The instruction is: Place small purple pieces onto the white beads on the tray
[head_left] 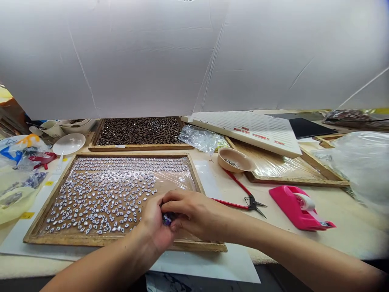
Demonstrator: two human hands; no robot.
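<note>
Both hands meet over the lower right part of a wooden-framed tray (126,243) lined with clear film. Rows and scattered groups of small white, eye-shaped pieces (100,202) lie on it. My left hand (154,223) is cupped around a small heap of dark, shiny purple-blue pieces (167,219). From the right, my right hand (188,213) reaches over it with curled fingers at the same pieces. Whether the right fingertips pinch one of them is hidden. The tray's right part under the film shows bare brown board.
Red-handled pliers (251,202), a pink tape dispenser (298,209) and a beige bowl (235,160) stand right of the tray. Behind is a tray of dark pieces (139,132). A white plate (69,144) and plastic bags (22,150) are at left. A white panel (182,56) rises behind.
</note>
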